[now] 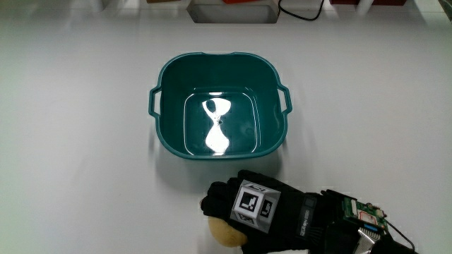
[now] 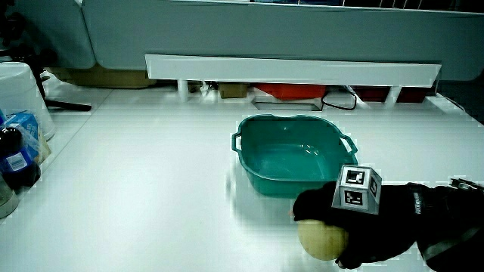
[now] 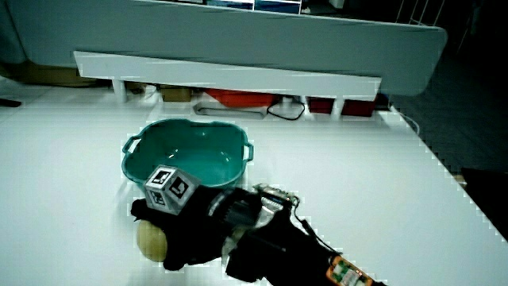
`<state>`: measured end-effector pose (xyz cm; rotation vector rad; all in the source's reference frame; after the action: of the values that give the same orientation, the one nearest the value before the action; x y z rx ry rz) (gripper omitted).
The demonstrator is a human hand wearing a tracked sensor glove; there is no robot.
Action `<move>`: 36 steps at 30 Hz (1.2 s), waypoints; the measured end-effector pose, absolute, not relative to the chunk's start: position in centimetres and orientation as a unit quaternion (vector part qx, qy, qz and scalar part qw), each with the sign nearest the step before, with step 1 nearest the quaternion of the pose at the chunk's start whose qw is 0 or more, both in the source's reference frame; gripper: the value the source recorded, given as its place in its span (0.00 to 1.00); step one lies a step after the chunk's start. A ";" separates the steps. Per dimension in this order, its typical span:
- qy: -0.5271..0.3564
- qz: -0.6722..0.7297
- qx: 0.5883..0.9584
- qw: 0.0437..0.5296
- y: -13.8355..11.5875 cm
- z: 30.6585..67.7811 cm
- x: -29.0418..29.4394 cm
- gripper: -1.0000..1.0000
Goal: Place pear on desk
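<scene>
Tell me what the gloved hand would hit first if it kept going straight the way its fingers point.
Probably nothing: the hand, closed over the pear, points along the table, passing beside the teal basin, nearer the person than it. That line looks free, though depth is uncertain.

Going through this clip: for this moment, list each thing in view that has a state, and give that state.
pear: upright-looking, under the hand's fingers, on or just above the table, nearer to the person than the basin; contact with the table unclear.
hand: curled over the pear, grasping it, beside the basin.
teal basin: upright on the table, empty, glare on its floor.
</scene>
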<state>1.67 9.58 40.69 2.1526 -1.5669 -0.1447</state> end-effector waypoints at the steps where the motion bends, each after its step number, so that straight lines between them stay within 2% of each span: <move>1: -0.573 -0.055 0.783 0.236 9.8 40.9 1.5 0.50; 9: -0.574 -0.072 0.773 0.259 10.7 42.9 1.0 0.50; 22: -0.565 -0.088 0.777 0.263 10.5 43.1 0.8 0.50; 36: -0.566 -0.100 0.769 0.279 10.6 43.5 1.0 0.20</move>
<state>1.05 10.62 43.45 2.0639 -1.5181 -0.2686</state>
